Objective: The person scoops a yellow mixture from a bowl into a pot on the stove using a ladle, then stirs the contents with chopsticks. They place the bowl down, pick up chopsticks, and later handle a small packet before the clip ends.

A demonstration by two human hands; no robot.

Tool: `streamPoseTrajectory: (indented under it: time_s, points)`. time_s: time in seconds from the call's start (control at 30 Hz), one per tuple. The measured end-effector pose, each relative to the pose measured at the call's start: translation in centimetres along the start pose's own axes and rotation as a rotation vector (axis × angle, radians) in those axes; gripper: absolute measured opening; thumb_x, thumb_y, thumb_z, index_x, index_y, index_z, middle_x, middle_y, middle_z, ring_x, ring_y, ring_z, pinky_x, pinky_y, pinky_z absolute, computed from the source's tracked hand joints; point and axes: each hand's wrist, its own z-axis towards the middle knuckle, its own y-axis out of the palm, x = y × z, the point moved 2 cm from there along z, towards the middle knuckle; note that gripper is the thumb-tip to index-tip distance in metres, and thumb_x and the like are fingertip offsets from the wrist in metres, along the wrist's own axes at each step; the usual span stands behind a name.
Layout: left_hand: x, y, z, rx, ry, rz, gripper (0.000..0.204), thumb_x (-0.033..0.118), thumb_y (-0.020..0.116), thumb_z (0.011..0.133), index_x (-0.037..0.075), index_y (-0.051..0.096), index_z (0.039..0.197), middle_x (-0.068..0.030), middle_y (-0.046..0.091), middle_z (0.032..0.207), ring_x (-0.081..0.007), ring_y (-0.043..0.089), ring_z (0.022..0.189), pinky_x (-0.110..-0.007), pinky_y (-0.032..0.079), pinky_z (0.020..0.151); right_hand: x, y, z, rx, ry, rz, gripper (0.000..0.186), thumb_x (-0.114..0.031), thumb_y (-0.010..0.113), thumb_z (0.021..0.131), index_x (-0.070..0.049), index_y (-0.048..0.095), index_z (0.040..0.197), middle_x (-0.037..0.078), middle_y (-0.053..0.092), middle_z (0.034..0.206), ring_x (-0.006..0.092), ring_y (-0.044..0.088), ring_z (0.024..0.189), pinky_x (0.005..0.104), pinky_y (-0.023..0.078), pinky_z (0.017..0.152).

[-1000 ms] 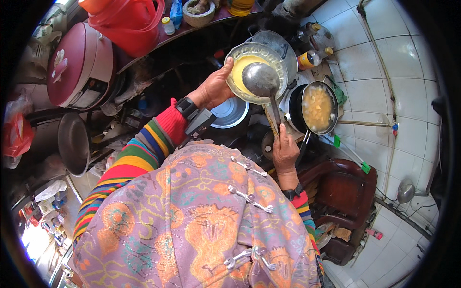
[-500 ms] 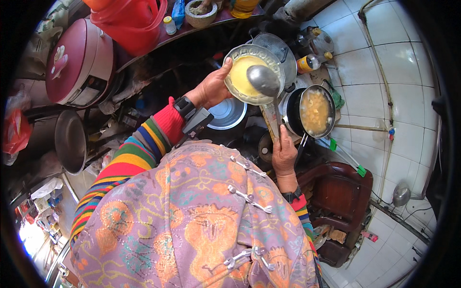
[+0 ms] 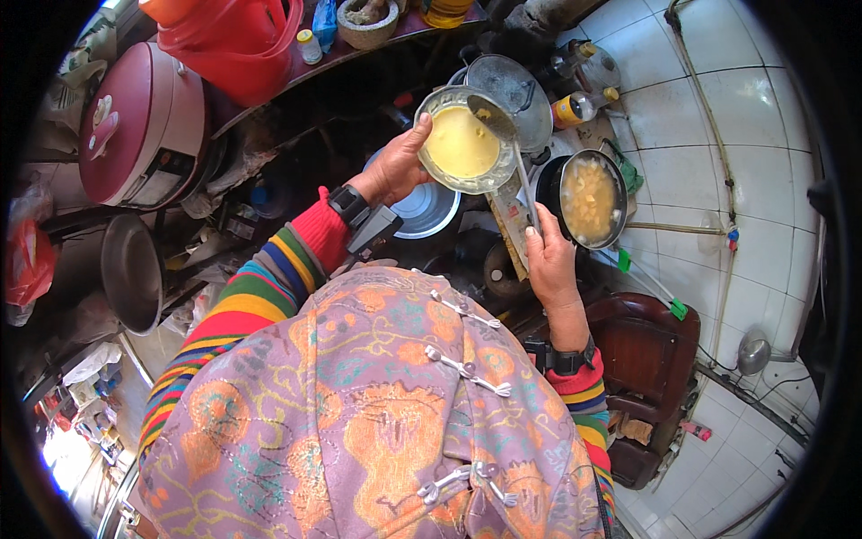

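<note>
My left hand (image 3: 395, 168) is closed on the near left rim of a clear glass bowl (image 3: 471, 186) with yellow liquid (image 3: 460, 144) in it, like beaten egg. My right hand (image 3: 551, 265) grips the handle of a metal ladle (image 3: 523, 184). The ladle's head, with yellow specks on it, is over the far right side of the bowl; whether it touches the liquid I cannot tell. To the right of the bowl stands a black pan (image 3: 596, 246) of pale cubes in cloudy liquid.
A pale basin (image 3: 422, 220) lies below the bowl. Behind it are a glass lid (image 3: 512, 90) and a yellow-labelled bottle (image 3: 579, 108). A maroon cooker (image 3: 135, 126), a red bucket (image 3: 235, 54) and a stone mortar (image 3: 370, 34) stand at the far left. A wooden chair (image 3: 642, 346) is right of me.
The ladle's head has shifted from over the bowl's middle to its far right side and turned. My right hand has moved slightly right and up. My left hand still holds the bowl.
</note>
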Motion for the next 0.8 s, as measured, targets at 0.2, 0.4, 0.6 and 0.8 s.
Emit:
streamPoseTrajectory:
  time_s: [0.2,0.4,0.6,0.8]
  points:
    - [-0.6,-0.9,0.2,0.073,0.009,0.051,0.066,0.06,0.04,0.095,0.01,0.044,0.139,-0.009,0.056,0.134,-0.0249,0.054,0.123,-0.049,0.043,0.102,-1.2,0.7,-1.0,-0.377,0.602,0.731,0.04,-0.013,0.047,0.098,-0.002,0.042,0.137,0.004,0.053,0.065,0.0073,0.04,0.039,0.021,0.031,0.037]
    - [-1.9,-1.5,0.3,0.084,-0.039,0.027,0.066,0.06,0.038,0.095,0.01,0.045,0.138,-0.0088,0.057,0.133,-0.0256,0.055,0.122,-0.049,0.043,0.102,-1.3,1.1,-0.7,-0.51,0.826,1.172,0.031,-0.015,0.043,0.1,-0.005,0.048,0.128,0.005,0.051,0.065,0.0078,0.038,0.037,0.0222,0.031,0.034]
    - [-1.7,-1.4,0.4,0.008,-0.037,-0.007,0.068,0.061,0.036,0.095,0.011,0.042,0.141,-0.0097,0.052,0.138,-0.0268,0.051,0.127,-0.051,0.041,0.104,-1.4,-0.1,-1.8,-0.385,0.793,1.135,0.034,-0.014,0.042,0.101,-0.006,0.045,0.133,0.003,0.05,0.065,0.0067,0.038,0.038,0.0211,0.031,0.035]
    - [-1.4,-0.5,0.2,-0.011,-0.007,-0.054,0.068,0.06,0.04,0.095,0.009,0.042,0.14,-0.0104,0.053,0.136,-0.0249,0.052,0.126,-0.049,0.043,0.102,-2.1,-1.6,-2.3,-0.19,0.567,0.795,0.042,-0.012,0.047,0.099,-0.004,0.042,0.139,-0.001,0.051,0.066,0.0036,0.039,0.044,0.0181,0.032,0.04]
